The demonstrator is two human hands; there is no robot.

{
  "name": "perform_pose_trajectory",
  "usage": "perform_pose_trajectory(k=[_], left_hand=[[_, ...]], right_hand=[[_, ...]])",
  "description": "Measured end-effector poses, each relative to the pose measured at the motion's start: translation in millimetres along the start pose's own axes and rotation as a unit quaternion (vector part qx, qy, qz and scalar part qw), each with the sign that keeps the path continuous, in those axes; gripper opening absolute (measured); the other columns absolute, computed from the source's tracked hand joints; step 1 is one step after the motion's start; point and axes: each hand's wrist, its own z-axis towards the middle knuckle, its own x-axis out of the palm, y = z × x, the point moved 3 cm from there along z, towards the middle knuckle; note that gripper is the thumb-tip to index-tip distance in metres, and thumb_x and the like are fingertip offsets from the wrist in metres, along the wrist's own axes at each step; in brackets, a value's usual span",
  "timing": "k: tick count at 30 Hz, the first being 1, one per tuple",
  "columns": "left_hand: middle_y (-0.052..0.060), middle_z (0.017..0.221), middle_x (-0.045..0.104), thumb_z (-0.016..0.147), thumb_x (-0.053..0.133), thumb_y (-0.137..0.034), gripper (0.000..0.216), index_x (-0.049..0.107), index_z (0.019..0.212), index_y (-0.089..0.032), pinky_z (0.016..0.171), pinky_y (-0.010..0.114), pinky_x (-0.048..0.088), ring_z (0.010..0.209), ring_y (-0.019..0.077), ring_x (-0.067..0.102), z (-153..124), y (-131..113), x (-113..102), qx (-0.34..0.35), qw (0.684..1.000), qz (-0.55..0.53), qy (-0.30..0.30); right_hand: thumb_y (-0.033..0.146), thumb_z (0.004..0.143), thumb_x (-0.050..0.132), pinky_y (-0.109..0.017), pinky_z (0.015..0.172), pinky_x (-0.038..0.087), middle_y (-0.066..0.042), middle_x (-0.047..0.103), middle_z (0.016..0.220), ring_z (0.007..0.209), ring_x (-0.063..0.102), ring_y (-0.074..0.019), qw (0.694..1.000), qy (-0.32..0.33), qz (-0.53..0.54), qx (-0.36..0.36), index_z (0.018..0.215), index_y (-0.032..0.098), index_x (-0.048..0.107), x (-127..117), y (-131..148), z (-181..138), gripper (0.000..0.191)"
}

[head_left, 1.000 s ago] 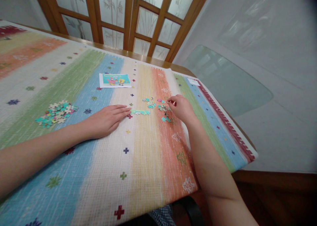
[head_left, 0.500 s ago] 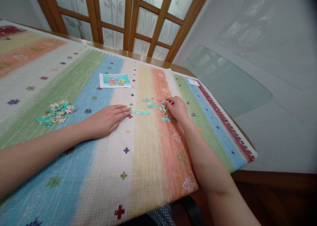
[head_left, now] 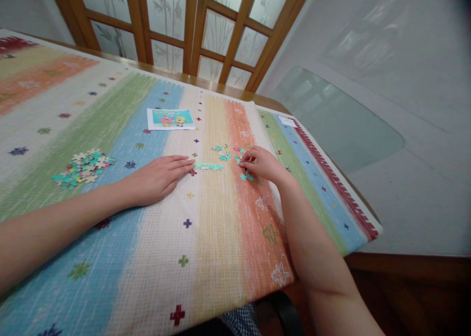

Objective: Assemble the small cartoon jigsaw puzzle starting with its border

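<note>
My left hand (head_left: pixel 160 180) lies flat with its fingers stretched out, the fingertips touching the left end of a joined strip of jigsaw puzzle pieces (head_left: pixel 209 167). Over a small scatter of loose pieces, my right hand (head_left: pixel 260 163) has thumb and forefinger pinched on a puzzle piece, mostly hidden by the fingers. Below those fingers lies a turquoise piece (head_left: pixel 246 177). Between the hands, just beyond the strip, is another small group of puzzle pieces (head_left: pixel 223 152).
A heap of puzzle pieces (head_left: pixel 85 169) lies beyond my left forearm. Farther back rests a cartoon picture card (head_left: pixel 171 119). A white paper slip (head_left: pixel 287 122) is near the table's right end. The striped tablecloth (head_left: pixel 217 257) covers the table; a chair arm (head_left: pixel 283 311) shows below its edge.
My right hand has shifted slightly toward me and to the left among the loose pieces, its fingertips now lower. My left hand has stayed at the strip's left end.
</note>
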Motion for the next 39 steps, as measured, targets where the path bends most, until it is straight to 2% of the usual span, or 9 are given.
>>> perform_pose_trajectory(k=[4, 7, 10, 14, 23, 26, 32, 35, 39], left_hand=[[0.005, 0.163, 0.043, 0.099, 0.035, -0.023, 0.056, 0.047, 0.154, -0.018, 0.126, 0.039, 0.025, 0.151, 0.0201, 0.037, 0, 1, 1, 0.0, 1.0, 0.005, 0.001], [0.005, 0.163, 0.043, 0.098, 0.036, -0.023, 0.057, 0.046, 0.154, -0.017, 0.126, 0.04, 0.026, 0.152, 0.0206, 0.036, 0, 1, 1, 0.0, 1.0, 0.005, 0.001], [0.005, 0.163, 0.043, 0.099, 0.035, -0.023, 0.056, 0.046, 0.154, -0.018, 0.127, 0.039, 0.025, 0.152, 0.02, 0.036, 0, 0, 0, 0.001, 1.0, 0.003, -0.001], [0.005, 0.163, 0.044, 0.099, 0.035, -0.023, 0.056, 0.047, 0.153, -0.018, 0.126, 0.039, 0.026, 0.152, 0.02, 0.036, 0, 0, 0, 0.003, 1.0, 0.004, -0.001], [0.006, 0.162, 0.044, 0.098, 0.035, -0.023, 0.056, 0.048, 0.152, -0.017, 0.126, 0.04, 0.026, 0.151, 0.021, 0.038, 1, -1, -1, 0.0, 1.0, -0.001, 0.0], [0.006, 0.161, 0.045, 0.098, 0.035, -0.023, 0.056, 0.048, 0.152, -0.017, 0.126, 0.04, 0.027, 0.151, 0.0206, 0.038, 1, -2, -2, -0.002, 1.0, 0.002, 0.0], [0.005, 0.162, 0.044, 0.098, 0.035, -0.023, 0.056, 0.048, 0.152, -0.018, 0.126, 0.04, 0.027, 0.151, 0.0199, 0.037, 1, 0, 0, -0.002, 1.0, 0.009, -0.001], [0.005, 0.162, 0.044, 0.097, 0.036, -0.023, 0.056, 0.048, 0.152, -0.018, 0.126, 0.039, 0.026, 0.151, 0.0199, 0.038, 0, 0, 0, -0.002, 1.0, 0.005, 0.001], [0.006, 0.162, 0.045, 0.098, 0.035, -0.022, 0.056, 0.049, 0.152, -0.015, 0.126, 0.04, 0.026, 0.151, 0.0211, 0.038, 0, 0, 0, -0.003, 1.0, 0.003, 0.001]], right_hand=[[0.019, 0.086, 0.068, -0.031, 0.071, 0.046, -0.006, 0.067, 0.089, 0.075, 0.062, -0.0163, 0.999, 0.026, -0.018, 0.015, 0.079, 0.019, 0.073, -4, -4, -3, 0.008], [0.017, 0.086, 0.066, -0.031, 0.073, 0.046, -0.006, 0.068, 0.09, 0.078, 0.062, -0.0172, 0.999, 0.003, -0.035, 0.017, 0.082, 0.019, 0.072, -5, -1, -3, 0.007], [0.019, 0.089, 0.064, -0.031, 0.075, 0.045, -0.006, 0.069, 0.093, 0.082, 0.062, -0.0179, 0.999, -0.027, -0.033, 0.004, 0.092, 0.02, 0.073, -2, 7, -1, 0.01], [0.027, 0.092, 0.066, -0.031, 0.076, 0.046, -0.006, 0.068, 0.095, 0.083, 0.061, -0.0184, 0.999, -0.02, -0.037, -0.015, 0.097, 0.02, 0.072, 5, 12, 2, 0.01], [0.018, 0.086, 0.067, -0.031, 0.071, 0.046, -0.006, 0.072, 0.087, 0.076, 0.064, -0.0185, 0.998, 0.026, -0.034, 0.038, 0.079, 0.02, 0.074, -9, -4, -5, 0.01], [0.021, 0.088, 0.064, -0.033, 0.072, 0.047, -0.007, 0.074, 0.085, 0.076, 0.065, -0.02, 0.998, 0.003, -0.036, 0.056, 0.081, 0.02, 0.076, -17, -7, -7, 0.014], [0.022, 0.09, 0.06, -0.036, 0.076, 0.048, -0.011, 0.077, 0.097, 0.086, 0.067, -0.0246, 0.989, -0.085, -0.067, 0.099, 0.089, 0.019, 0.08, -31, -26, -10, 0.02], [0.02, 0.089, 0.061, -0.036, 0.075, 0.048, -0.011, 0.078, 0.095, 0.085, 0.068, -0.0248, 0.986, -0.082, -0.074, 0.124, 0.088, 0.019, 0.08, -30, -35, -10, 0.02], [0.017, 0.086, 0.063, -0.034, 0.074, 0.048, -0.01, 0.078, 0.097, 0.084, 0.068, -0.0229, 0.99, -0.051, -0.071, 0.11, 0.095, 0.02, 0.08, -21, -38, -9, 0.02]])
